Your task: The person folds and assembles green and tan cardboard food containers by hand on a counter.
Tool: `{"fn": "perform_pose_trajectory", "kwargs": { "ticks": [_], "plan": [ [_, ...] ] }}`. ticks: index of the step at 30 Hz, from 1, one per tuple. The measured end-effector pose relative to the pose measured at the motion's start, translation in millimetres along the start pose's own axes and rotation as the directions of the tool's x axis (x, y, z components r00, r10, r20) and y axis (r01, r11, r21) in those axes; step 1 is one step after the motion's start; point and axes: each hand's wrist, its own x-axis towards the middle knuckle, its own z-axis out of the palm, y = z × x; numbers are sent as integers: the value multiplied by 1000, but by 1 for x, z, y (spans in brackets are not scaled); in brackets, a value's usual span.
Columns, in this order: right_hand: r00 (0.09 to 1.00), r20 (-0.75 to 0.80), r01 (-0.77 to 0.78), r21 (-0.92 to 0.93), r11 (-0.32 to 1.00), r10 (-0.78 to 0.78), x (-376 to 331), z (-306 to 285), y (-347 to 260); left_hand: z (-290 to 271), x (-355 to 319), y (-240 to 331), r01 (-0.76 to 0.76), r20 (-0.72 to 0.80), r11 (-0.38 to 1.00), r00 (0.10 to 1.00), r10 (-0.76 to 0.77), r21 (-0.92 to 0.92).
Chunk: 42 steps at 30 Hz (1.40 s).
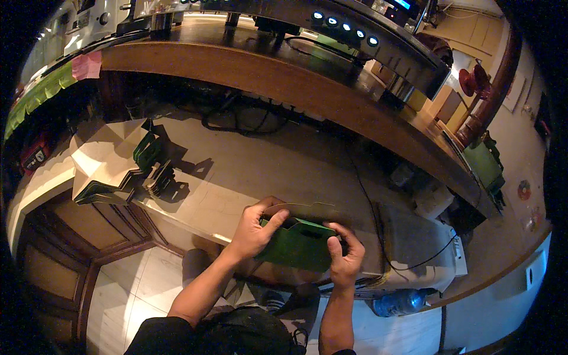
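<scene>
Between my two hands is a dark green folded card carrier [294, 248] with a slot cut near its upper edge. A thin, pale-edged flap rises behind that edge. My left hand [258, 229] grips the carrier's left end, thumb on the near side and fingers behind. At the right end, my right hand [346, 255] pinches it with thumb and fingers curled; its fingertips are partly hidden. The carrier is held above the front edge of a low beige shelf [236, 160].
Left on the shelf lies a stack of flat brown card blanks [106, 155] with green undersides, beside smaller stacked card pieces [158, 177]. A wooden counter [236, 62] holding a metal machine [355, 35] overhangs the shelf. A black cable [370, 201] crosses it. A blue water bottle [399, 303] lies lower right.
</scene>
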Motion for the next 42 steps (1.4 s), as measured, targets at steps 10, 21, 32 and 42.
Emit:
{"fn": "perform_pose_trajectory", "kwargs": {
  "ticks": [10,21,32,42],
  "plan": [
    [994,-23,-106,12,994,106,1,4,-14,-1,0,-4,5,53,999,999,-3,-32],
    [984,-171,-45,54,998,54,-4,11,-15,4,0,12,60,21,997,998,-61,54],
    [969,-235,-67,39,997,74,-3,16,-13,8,-1,23,164,15,986,986,-164,8],
    [973,-222,-67,-6,998,64,-3,15,-13,8,-3,19,147,-3,989,989,-147,2]
  ]
}}
